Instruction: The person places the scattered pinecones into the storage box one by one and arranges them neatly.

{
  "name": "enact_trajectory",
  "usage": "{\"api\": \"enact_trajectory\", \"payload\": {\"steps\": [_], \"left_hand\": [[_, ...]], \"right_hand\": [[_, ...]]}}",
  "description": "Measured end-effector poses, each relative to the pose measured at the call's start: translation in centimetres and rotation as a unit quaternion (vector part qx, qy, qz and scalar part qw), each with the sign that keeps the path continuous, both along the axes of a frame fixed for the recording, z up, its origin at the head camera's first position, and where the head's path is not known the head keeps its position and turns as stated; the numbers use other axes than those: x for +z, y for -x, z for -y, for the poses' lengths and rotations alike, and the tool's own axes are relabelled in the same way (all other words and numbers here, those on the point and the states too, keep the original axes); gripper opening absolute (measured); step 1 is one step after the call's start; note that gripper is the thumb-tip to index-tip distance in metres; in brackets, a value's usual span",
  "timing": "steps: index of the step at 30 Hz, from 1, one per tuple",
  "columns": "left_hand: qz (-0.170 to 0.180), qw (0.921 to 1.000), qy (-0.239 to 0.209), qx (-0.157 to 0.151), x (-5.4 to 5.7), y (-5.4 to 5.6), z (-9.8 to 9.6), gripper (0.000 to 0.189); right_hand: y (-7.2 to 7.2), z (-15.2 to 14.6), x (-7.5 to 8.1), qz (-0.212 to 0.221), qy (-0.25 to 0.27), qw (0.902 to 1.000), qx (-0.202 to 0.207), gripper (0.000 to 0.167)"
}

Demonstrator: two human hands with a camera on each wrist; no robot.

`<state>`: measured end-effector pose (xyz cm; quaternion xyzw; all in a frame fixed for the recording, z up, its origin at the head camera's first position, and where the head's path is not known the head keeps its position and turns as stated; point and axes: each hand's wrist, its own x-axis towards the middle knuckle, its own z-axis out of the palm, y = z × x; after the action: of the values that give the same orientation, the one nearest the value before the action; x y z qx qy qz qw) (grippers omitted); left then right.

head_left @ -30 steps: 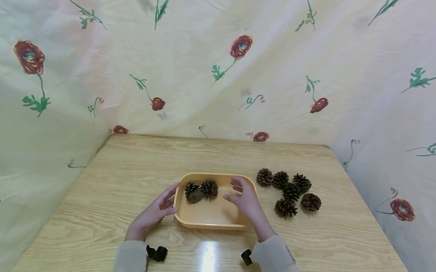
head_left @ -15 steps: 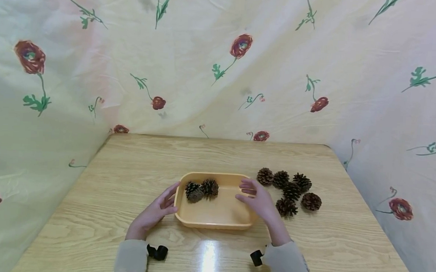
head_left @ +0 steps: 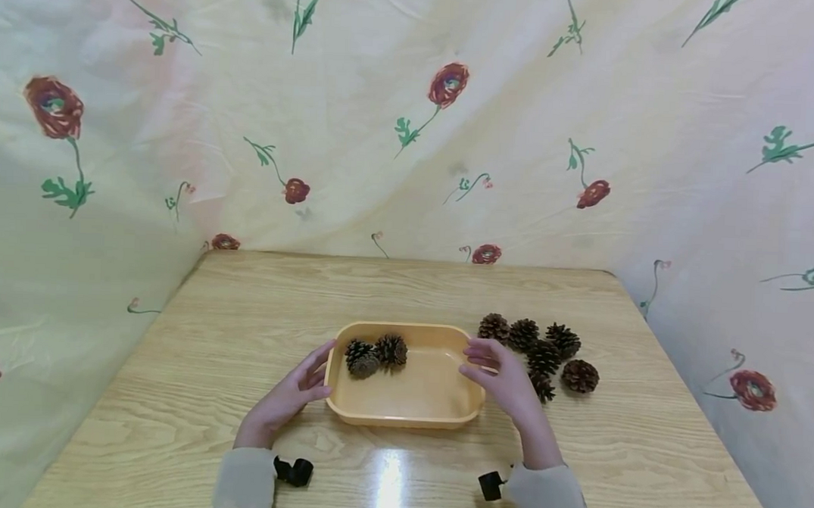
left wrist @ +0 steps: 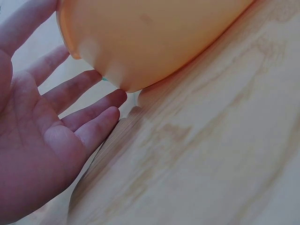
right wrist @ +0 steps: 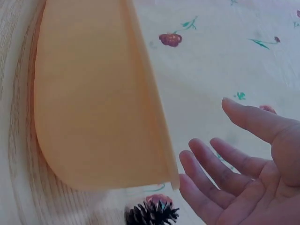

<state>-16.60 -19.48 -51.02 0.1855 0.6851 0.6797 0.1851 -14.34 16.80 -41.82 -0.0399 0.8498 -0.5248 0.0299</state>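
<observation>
A shallow orange-yellow plastic tray (head_left: 403, 420) lies in the middle of the table in the head view, with three pine cones (head_left: 391, 350) grouped in its left half. My left hand (head_left: 288, 400) is at the tray's left end, fingers and thumb spread along the wall; in the left wrist view, extended fingertips (left wrist: 117, 97) meet its outside. Over the tray's right end is my right hand (head_left: 510, 383), holding nothing. The right wrist view shows that hand (right wrist: 243, 183) with its fingers parted and relaxed, beside the tray's rim (right wrist: 161, 117).
Several loose pine cones (head_left: 580, 376) lie right of the tray, some partly covered by my right hand in the head view. Flower-patterned cloth (head_left: 358, 115) hangs behind and beside the wooden table (head_left: 241, 292). Each wrist carries a small black camera (head_left: 300, 473).
My right hand has moved right, from above the tray's inside to its right end. The left hand, the tray and the pine cones stay as they were.
</observation>
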Motion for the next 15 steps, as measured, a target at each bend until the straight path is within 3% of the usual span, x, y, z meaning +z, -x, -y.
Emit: {"api": "enact_trajectory", "payload": {"steps": [15], "left_hand": [[0.012, 0.9999, 0.009, 0.008, -0.4, 0.1, -0.1, 0.077]], "right_hand": [[-1.0, -3.2, -0.5, -0.01, -0.004, 0.9958, -0.091, 0.048]]}}
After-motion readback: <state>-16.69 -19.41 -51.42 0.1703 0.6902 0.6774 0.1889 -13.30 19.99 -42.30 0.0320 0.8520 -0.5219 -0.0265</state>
